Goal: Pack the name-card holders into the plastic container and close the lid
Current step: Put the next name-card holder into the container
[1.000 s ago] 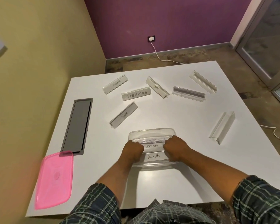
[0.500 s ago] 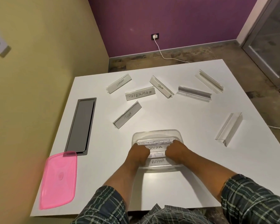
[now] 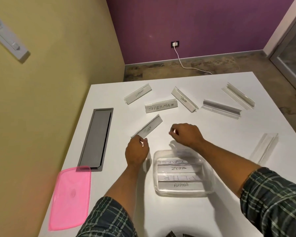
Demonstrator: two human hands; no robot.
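You have four card holders lying flat in the clear plastic container (image 3: 183, 174). Your left hand (image 3: 137, 152) seems to pinch the TIGER holder (image 3: 148, 128); your right hand (image 3: 186, 134) hovers loosely curled, empty. Six others and the pink lid (image 3: 70, 197) wait on the table.

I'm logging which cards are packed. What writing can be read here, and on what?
"ELEPHANT" holder, table.
"SUPERMAN" holder, table.
"PANDA" holder, table.
"TIGER" holder, left hand at its near end.
"ZEBRA" card, in the container.
"ALPHA" card, same container.
Two upside-down cards there: unreadable.
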